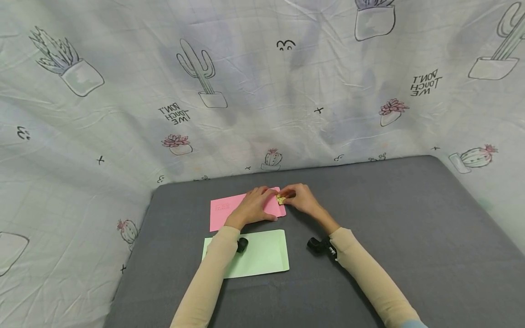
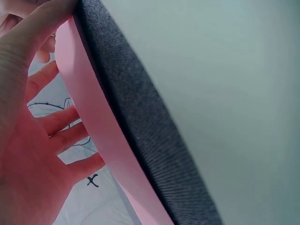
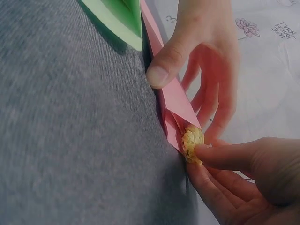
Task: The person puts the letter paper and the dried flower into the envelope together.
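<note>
A pink envelope (image 1: 224,213) lies on the grey table, its open end towards the right. My left hand (image 1: 252,207) holds it near that end, thumb at the near edge and fingertips at the far edge. The mouth gapes a little in the right wrist view, with a small crumpled yellow lump (image 3: 192,140) right at it. My right hand (image 1: 301,199) pinches this lump between thumb and fingers. Part of the lump is hidden by the fingertips and the envelope's edge.
Nearer to me lies a pale green envelope (image 1: 262,255), its flap side to the right, partly under my left forearm. Grey cloth (image 1: 389,218) covers the table. A white curtain (image 1: 254,82) with cactus drawings hangs behind and at the sides.
</note>
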The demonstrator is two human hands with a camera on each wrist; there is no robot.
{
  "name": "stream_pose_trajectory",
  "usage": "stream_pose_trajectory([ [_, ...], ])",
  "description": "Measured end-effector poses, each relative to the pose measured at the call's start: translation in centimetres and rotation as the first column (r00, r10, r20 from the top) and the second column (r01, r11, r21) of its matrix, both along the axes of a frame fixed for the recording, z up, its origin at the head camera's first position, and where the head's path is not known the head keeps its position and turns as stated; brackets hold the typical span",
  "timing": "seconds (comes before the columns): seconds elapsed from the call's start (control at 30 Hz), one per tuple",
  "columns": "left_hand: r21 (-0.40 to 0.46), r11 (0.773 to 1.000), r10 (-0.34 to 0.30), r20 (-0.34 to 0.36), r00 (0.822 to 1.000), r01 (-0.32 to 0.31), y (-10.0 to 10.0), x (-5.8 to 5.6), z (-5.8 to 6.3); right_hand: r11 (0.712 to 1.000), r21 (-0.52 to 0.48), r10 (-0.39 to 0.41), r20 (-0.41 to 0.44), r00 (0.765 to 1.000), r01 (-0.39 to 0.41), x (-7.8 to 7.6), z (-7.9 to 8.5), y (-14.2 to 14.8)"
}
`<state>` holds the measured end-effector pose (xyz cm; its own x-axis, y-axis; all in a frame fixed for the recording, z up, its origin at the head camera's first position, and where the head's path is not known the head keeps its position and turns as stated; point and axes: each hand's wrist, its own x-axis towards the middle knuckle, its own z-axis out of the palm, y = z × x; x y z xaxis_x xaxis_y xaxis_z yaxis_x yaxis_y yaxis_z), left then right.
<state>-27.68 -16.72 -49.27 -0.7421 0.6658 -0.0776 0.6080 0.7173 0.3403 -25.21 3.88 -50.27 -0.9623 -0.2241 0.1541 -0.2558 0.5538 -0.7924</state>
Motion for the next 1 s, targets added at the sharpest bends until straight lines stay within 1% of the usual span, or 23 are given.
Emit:
stream_pose_trajectory([
  [0.17,-0.006,1.000,0.006,0.001,1.000,-0.006,0.1,0.1,0.0,1.000,-0.003,0.000,0.004,1.000,0.000,-0.1,-0.1,-0.1],
  [0.37,0.000,1.000,0.003,-0.012,1.000,-0.003,0.0,0.1,-0.2,0.999,0.016,-0.039,-0.048,0.998,0.039,-0.2,0.2,0.8],
  [0.47,-0.006,1.000,0.003,-0.017,1.000,-0.003,-0.1,0.1,-0.3,0.997,0.044,-0.055,-0.053,0.997,0.058,0.0,0.4,1.3],
  [0.77,-0.006,1.000,-0.002,-0.018,1.000,0.002,-0.2,0.2,-0.2,0.989,0.136,-0.067,0.068,0.995,0.058,0.4,0.5,1.2],
  [0.9,0.001,1.000,-0.004,-0.022,1.000,0.004,-0.1,0.2,-0.1,0.986,0.163,-0.059,0.077,0.995,0.046,0.3,0.5,0.9],
  [1.0,0.008,1.000,0.000,-0.018,1.000,0.000,-0.1,0.2,0.0,0.987,0.156,-0.045,0.073,0.996,0.034,0.3,0.5,0.7],
])
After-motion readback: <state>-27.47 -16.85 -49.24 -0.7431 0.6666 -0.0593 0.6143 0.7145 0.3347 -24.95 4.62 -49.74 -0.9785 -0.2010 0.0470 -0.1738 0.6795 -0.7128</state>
